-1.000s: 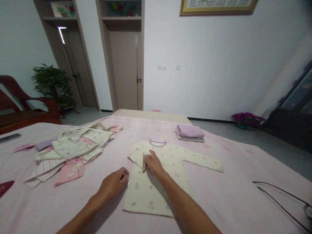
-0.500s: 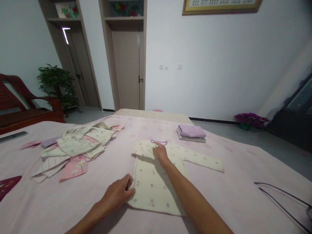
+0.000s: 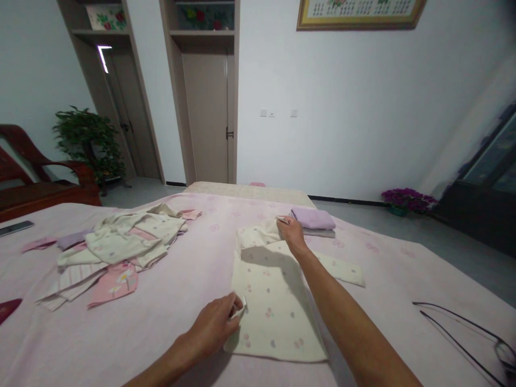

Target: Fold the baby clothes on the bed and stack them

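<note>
A cream long-sleeved shirt [image 3: 274, 306] with small hearts and cherries lies on the pink sheet [image 3: 177, 322] in front of me. My left hand [image 3: 221, 320] pinches its left side edge near the hem, where a small white tag shows. At the top, my right hand [image 3: 291, 231] is closed on the shirt's upper part and holds it raised, and a shadow falls on the cloth below. One sleeve reaches out to the right, partly behind my right forearm. The neckline is hidden by the lifted cloth and my hand.
Just beyond my right hand lies a folded stack of lilac and grey clothes [image 3: 313, 219]. On the left is a loose heap of clothes [image 3: 124, 242]. A phone [image 3: 16, 228] lies at the far left, a pair of glasses [image 3: 463, 328] at the right.
My right hand has moved right and away from me, drawing the shirt's upper left part across. My left hand has shifted right with the side edge, and the shirt body has slid right.
</note>
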`<state>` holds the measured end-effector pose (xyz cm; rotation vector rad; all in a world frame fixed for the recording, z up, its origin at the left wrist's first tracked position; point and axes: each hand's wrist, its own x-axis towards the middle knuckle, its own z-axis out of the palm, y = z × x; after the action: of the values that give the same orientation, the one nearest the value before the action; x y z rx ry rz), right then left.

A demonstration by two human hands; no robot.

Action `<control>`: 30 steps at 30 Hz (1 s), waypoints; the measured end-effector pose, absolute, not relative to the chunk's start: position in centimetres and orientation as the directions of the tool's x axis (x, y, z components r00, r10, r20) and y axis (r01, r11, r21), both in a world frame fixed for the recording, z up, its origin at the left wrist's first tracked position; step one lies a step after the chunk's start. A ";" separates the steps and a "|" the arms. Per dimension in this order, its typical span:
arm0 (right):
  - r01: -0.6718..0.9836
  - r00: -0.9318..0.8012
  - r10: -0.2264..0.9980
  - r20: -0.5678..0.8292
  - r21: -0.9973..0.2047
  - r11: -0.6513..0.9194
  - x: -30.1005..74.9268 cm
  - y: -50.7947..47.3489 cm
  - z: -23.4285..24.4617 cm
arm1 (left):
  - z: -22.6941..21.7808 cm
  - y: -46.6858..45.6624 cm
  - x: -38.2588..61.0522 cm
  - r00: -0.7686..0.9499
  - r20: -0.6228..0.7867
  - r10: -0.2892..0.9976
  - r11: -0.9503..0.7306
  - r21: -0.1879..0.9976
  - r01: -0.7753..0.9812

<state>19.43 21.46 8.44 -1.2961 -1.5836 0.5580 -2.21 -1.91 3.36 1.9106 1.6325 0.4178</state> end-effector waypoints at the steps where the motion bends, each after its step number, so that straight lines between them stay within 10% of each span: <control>1: 0.477 0.052 0.915 0.399 -0.815 0.328 20.0 21.6 8.7 | 3.2 -1.8 -2.0 0.215 -0.135 0.967 -0.087 0.620 0.780; 15: 0.613 -0.063 0.879 0.473 -0.677 0.408 22.1 17.3 9.1 | 3.0 1.0 -2.6 0.383 -0.210 0.899 -0.089 0.770 0.632; 23: 0.567 -0.576 0.696 0.428 -0.404 0.718 19.5 9.5 5.6 | 1.8 11.4 -4.4 0.017 -0.007 1.000 0.004 0.979 0.202; 30: 0.522 -0.771 0.591 0.240 -0.293 0.801 17.3 5.4 1.9 | 1.5 16.4 -3.0 -0.013 0.035 0.999 -0.032 0.981 0.192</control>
<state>17.30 5.37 1.86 -0.8495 -2.6689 0.3005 -2.95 16.39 1.55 1.3679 1.3469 1.1489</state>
